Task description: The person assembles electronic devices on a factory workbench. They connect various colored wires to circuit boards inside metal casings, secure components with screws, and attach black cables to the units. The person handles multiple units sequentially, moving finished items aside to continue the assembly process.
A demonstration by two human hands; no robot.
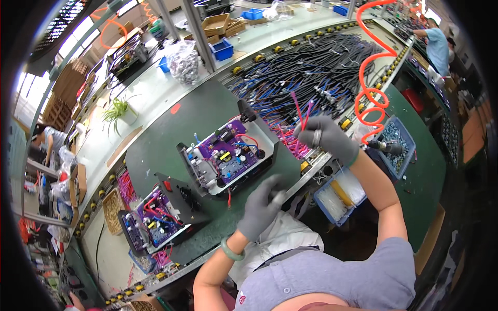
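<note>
- Pinching pink wires (299, 110), right hand (332, 137) hovers beside black cables (306, 72).
- Left hand (259, 210), half-curled, hangs at the edge of the counter (161, 129).
- Circuit-board unit (225, 153) sits open beyond it.
- Coiled orange hose (361, 80) dangles near the right hand.

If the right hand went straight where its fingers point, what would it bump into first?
Probably the pile of black cables; depth is unclear, so the right hand might clear it.
</note>
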